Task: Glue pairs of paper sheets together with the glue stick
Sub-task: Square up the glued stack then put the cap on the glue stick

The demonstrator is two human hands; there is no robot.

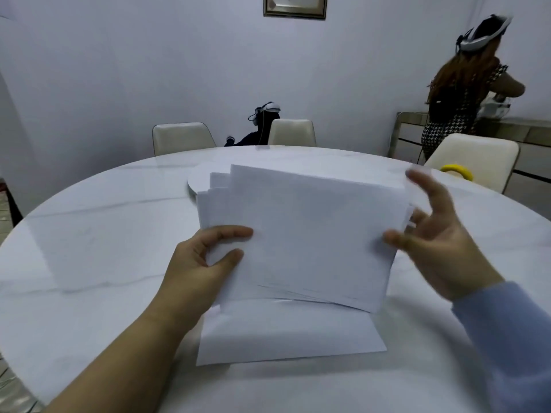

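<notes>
My left hand [205, 260]: grasping the fanned paper stack [304, 234] at its near-left corner.
My right hand [438, 234]: fingers spread, thumb touching the stack's right edge.
Table [89, 248]: one sheet [286, 335] flat under the stack.

Head view: worn on the person's head, wide-angle, bent lines at the edges.
Facing: forward and down over the round marble table [89, 234], wall beyond.
Nearness: close; fingers [429, 192] of both hands fill mid-frame.
Shared: single view only.
</notes>
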